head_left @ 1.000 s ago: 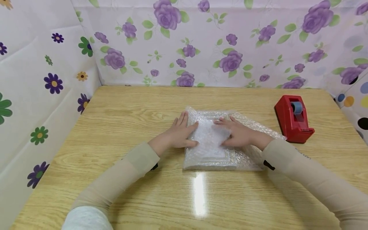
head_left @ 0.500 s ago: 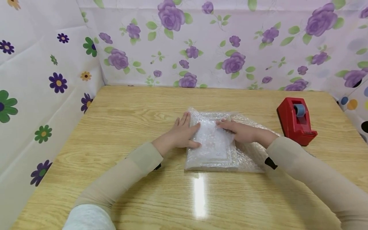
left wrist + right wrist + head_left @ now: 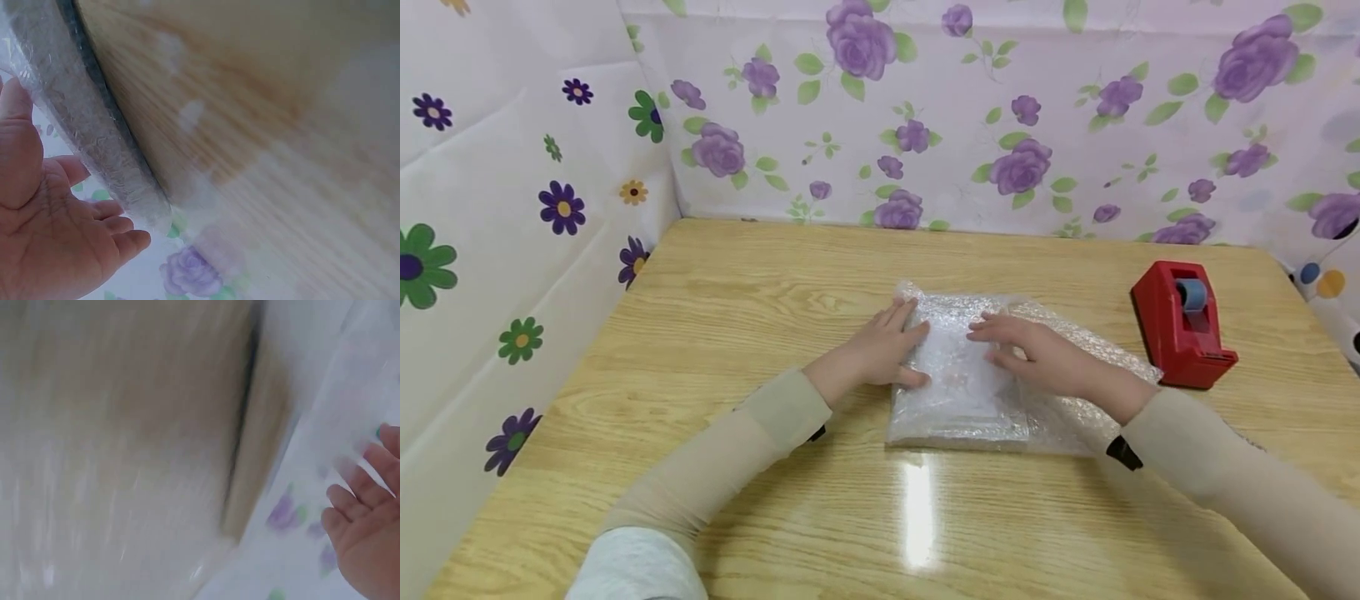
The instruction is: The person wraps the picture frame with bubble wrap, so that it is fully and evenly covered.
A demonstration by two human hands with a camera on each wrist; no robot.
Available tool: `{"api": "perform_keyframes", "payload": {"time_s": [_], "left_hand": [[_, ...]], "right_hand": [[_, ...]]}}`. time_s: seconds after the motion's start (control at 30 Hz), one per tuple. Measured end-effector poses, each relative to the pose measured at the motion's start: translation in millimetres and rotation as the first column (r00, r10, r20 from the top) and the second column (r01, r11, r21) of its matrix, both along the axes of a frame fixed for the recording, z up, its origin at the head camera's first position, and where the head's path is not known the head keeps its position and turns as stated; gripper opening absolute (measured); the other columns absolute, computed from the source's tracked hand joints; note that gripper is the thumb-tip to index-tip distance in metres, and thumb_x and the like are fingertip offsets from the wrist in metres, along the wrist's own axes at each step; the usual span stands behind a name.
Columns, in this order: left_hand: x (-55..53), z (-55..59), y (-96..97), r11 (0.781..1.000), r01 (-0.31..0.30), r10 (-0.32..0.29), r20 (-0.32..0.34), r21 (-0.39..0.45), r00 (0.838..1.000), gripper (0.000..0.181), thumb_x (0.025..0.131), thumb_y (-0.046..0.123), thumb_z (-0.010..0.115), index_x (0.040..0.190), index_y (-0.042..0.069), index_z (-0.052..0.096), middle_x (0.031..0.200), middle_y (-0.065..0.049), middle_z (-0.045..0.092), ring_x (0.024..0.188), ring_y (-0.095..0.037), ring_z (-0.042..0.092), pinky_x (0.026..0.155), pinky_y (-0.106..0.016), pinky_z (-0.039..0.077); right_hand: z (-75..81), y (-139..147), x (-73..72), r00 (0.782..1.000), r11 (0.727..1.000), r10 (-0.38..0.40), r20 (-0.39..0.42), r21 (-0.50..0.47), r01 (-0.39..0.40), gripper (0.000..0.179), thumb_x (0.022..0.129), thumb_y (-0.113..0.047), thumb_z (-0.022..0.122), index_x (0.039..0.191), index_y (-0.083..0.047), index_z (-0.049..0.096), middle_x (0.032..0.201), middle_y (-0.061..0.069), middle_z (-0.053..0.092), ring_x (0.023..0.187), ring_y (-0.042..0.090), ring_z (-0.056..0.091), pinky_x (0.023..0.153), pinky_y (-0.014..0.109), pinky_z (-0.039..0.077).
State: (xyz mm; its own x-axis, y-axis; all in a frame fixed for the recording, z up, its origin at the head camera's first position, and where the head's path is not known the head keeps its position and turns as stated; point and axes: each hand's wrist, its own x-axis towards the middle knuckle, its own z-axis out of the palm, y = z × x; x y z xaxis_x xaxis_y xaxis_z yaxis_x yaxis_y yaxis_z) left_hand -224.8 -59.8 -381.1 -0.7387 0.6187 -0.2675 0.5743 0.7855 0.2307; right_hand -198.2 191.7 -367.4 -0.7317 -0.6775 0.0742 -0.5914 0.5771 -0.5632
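Note:
A picture frame with a pale border lies on the table inside bubble wrap, whose loose part fans out to the right. My left hand rests along the frame's left edge, fingers spread and thumb over the top. The left wrist view shows that hand's palm beside the wrapped side of the frame. Over the frame's right part is my right hand, fingers extended and lightly bent, nothing gripped. In the right wrist view, the right hand appears apart from the frame's blurred edge.
A red tape dispenser with a blue roll stands on the right, near the tip of the loose wrap. Wood-grain table surrounds the frame. Flower-printed cloths hang behind and at the sides.
My right hand has shifted right and its fingers have lifted somewhat from the wrapped surface. My left hand has stayed at the left edge. The head view has shifted slightly.

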Motion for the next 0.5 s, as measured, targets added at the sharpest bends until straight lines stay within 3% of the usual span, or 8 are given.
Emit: {"api": "perform_keyframes", "payload": {"time_s": [0.2, 0.37, 0.43, 0.5], "left_hand": [[-1.4, 2.3, -1.0, 1.0, 0.001, -0.001, 0.023, 0.008, 1.0, 0.087, 0.086, 0.051, 0.062, 0.151, 0.008, 0.023, 0.158, -0.02, -0.002, 0.146, -0.036, -0.001, 0.12, -0.045, 0.008], [-1.8, 3.5, -1.6, 1.0, -0.005, 0.004, 0.038, 0.027, 0.999, 0.087, 0.085, 0.05, 0.064, 0.15, 0.008, 0.024, 0.158, -0.02, -0.002, 0.146, -0.035, 0.0, 0.12, -0.043, 0.007], [-1.8, 3.5, -1.8, 0.999, 0.002, -0.004, 0.035, 0.037, 0.999, 0.088, 0.084, 0.05, 0.064, 0.15, 0.006, 0.025, 0.158, -0.022, 0.0, 0.146, -0.036, 0.003, 0.12, -0.043, 0.008], [-1.6, 3.3, -2.4, 0.999, 0.005, -0.006, 0.036, 0.043, 0.999, 0.088, 0.084, 0.05, 0.065, 0.149, 0.006, 0.026, 0.157, -0.022, 0.001, 0.146, -0.036, 0.004, 0.12, -0.043, 0.008]], "right_hand": [[1.2, -27, 37.0, 0.986, 0.992, 0.121, -0.117, -0.022, -0.124, 0.042, 0.089, -0.023, 0.066, 0.126, -0.004, 0.059, 0.134, 0.017, 0.055, 0.125, 0.033, 0.05, 0.104, 0.05, 0.042], [-5.2, -45, 55.2, 0.919, 0.967, 0.251, -0.304, 0.046, -0.25, 0.05, 0.087, -0.033, 0.067, 0.129, -0.006, 0.058, 0.129, 0.01, 0.059, 0.119, 0.025, 0.056, 0.099, 0.043, 0.048], [-9.5, -49, 59.4, 0.887, 0.961, 0.275, -0.37, 0.089, -0.261, 0.052, 0.088, -0.036, 0.065, 0.13, -0.007, 0.058, 0.128, 0.01, 0.061, 0.117, 0.025, 0.057, 0.097, 0.042, 0.049], [-13.8, -52, 62.7, 0.87, 0.959, 0.285, -0.402, 0.117, -0.26, 0.051, 0.089, -0.036, 0.063, 0.131, -0.007, 0.058, 0.127, 0.01, 0.062, 0.116, 0.025, 0.058, 0.096, 0.041, 0.05]]}}
